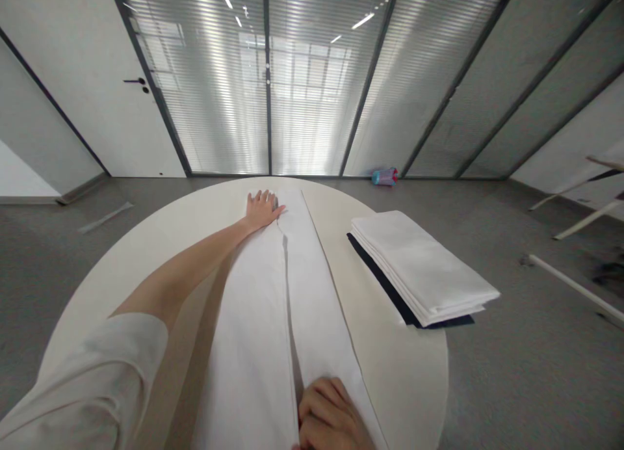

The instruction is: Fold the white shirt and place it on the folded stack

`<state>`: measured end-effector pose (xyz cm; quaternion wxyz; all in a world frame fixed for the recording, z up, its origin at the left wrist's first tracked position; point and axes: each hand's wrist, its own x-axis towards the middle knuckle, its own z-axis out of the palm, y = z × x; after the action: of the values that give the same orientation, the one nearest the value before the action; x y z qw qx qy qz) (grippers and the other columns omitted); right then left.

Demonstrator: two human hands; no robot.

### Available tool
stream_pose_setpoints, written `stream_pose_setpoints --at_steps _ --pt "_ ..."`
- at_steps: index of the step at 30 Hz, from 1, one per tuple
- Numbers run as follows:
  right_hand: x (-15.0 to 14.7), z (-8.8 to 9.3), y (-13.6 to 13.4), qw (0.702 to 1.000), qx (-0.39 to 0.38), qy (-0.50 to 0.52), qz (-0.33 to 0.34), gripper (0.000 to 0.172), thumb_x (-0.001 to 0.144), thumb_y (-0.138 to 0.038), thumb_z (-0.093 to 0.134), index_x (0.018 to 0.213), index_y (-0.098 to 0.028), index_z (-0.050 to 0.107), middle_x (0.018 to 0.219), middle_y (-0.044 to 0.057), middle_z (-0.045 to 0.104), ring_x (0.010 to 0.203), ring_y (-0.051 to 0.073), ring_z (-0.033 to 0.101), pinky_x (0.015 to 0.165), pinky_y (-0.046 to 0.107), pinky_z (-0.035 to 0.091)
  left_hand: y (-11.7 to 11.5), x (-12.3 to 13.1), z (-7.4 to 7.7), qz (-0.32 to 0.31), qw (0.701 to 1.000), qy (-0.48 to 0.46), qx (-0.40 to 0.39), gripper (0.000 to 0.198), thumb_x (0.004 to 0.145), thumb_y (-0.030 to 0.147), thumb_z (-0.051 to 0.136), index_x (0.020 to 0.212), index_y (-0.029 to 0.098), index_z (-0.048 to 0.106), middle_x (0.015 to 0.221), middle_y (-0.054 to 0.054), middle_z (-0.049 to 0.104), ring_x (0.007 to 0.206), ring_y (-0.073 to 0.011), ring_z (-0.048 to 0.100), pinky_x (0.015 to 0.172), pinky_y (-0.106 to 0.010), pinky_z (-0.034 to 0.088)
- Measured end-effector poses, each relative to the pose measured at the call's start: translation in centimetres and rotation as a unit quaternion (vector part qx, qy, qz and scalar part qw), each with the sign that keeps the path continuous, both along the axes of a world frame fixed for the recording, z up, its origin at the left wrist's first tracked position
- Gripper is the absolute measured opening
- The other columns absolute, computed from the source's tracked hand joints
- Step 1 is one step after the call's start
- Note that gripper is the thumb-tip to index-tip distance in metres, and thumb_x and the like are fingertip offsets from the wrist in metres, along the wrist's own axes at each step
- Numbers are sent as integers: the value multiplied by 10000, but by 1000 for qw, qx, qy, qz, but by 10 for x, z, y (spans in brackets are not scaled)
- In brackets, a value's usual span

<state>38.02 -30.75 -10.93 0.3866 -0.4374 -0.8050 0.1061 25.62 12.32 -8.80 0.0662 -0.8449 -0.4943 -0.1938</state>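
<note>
Across a round table (404, 378), the left hand (262, 209) lies spread on white cloth (316, 294); the right hand (331, 414) curls its fingers near the middle gap, grip unclear.

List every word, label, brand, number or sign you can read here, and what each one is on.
No readable text anywhere in this view.
White cloth under the hands: no lettering visible.
Folded stack on the table: none visible.
Blue-and-red item on the floor: too small and blurred to tell whether it bears print.
</note>
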Motion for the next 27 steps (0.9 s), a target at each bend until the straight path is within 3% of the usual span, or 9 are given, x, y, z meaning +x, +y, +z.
stream_pose_setpoints --at_steps 2,7,11,15,20,25,27 --pt "-2 13 -3 999 -45 17 -5 211 726 -115 645 650 -190 463 709 -27 558 746 130 497 681 286 362 -18 -1 11 -36 999 -26 30 483 1011 468 408 1293 140 622 1499 -185 478 1410 -363 384 1162 -583 213" --pt "-6 38 -13 984 -176 22 -30 233 743 -20 595 668 -186 448 794 -15 553 860 144 512 837 315 380 -103 -22 33 -287 956 -48 -44 413 1049 401 365 1182 176 684 1324 -100 655 1321 -236 522 1136 -413 361" --pt "-6 42 -15 982 -183 19 -28 254 782 -27 597 656 -184 442 794 -18 544 880 146 505 868 326 372 -194 -56 36 -337 937 -39 -78 390 1038 424 412 1265 215 650 1435 -85 574 1402 -247 442 1179 -446 318" --pt "-7 41 -16 988 -151 -16 -26 272 785 -47 616 626 -176 437 811 -10 552 910 157 501 878 338 368 -263 -84 31 -391 914 34 -99 541 1014 485 462 1489 225 452 1584 -106 388 1488 -256 310 1241 -483 175" --pt "-12 37 -18 993 -73 -89 -16 233 759 -60 631 627 -177 479 858 8 580 935 175 508 869 346 388 -293 -91 20 -403 907 87 -90 759 938 607 531 1573 256 308 1644 -126 226 1511 -314 237 1244 -525 84" --pt "-4 39 -22 990 42 -131 -41 203 844 -152 606 654 -188 541 773 19 600 801 171 546 798 356 420 -308 -93 25 -385 914 105 -71 703 974 586 474 1580 285 283 1653 -104 195 1522 -326 189 1237 -552 64" --pt "11 40 -22 989 60 -114 -73 171 919 -183 553 760 -188 616 854 44 660 861 182 600 836 366 449 -323 -98 28 -375 919 93 -77 701 980 586 459 1587 293 263 1654 -93 196 1527 -328 166 1237 -558 52"
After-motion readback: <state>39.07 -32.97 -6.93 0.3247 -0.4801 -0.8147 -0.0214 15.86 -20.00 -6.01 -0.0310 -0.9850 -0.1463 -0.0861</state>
